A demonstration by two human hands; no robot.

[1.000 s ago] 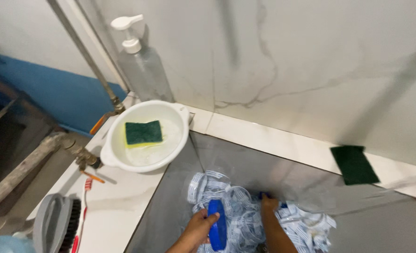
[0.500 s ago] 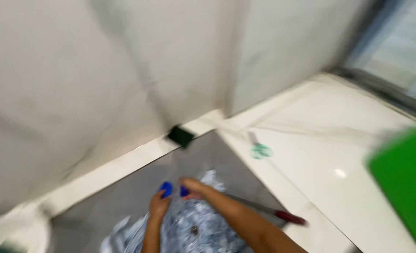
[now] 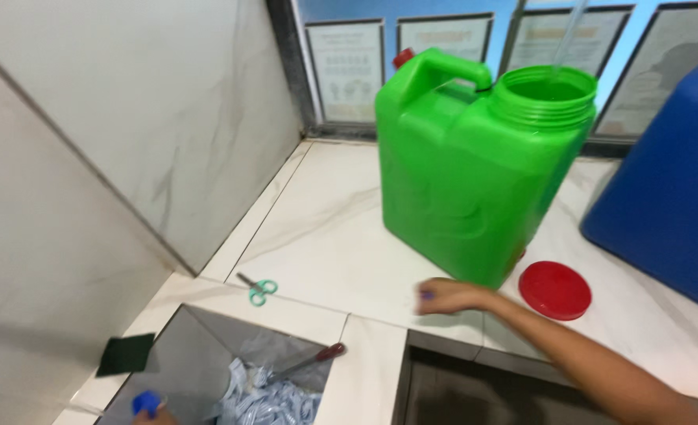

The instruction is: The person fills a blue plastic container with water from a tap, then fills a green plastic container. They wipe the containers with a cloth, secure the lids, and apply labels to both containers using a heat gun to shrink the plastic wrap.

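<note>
From where I stand, the head view shows a white marble-look counter (image 3: 341, 236) running up to pale veined wall panels (image 3: 168, 134) on the left of the frame, with framed sheets behind glass along the top edge. Two sunken basins cut into the counter at the bottom: a grey one at lower left and a darker one at lower centre.

The right hand (image 3: 447, 297) reaches in from the lower right, blurred, its fingers curled around something small and blue; it hovers over the counter just in front of the green jerrycan (image 3: 467, 173). That jerrycan stands upright at centre, wide mouth uncapped, with a thin stream or tube entering from above. Its round red lid (image 3: 555, 290) lies flat on the counter just beside its base.

The left hand (image 3: 151, 414) barely shows at the bottom edge, gripping a blue brush (image 3: 145, 403). In the grey basin lie a crumpled blue-and-white cloth (image 3: 266, 401) and a red-handled tool (image 3: 310, 360). A dark sponge (image 3: 125, 354) and green scissors (image 3: 259, 290) rest on the counter nearby. A large blue container (image 3: 672, 205) stands at the right.
</note>
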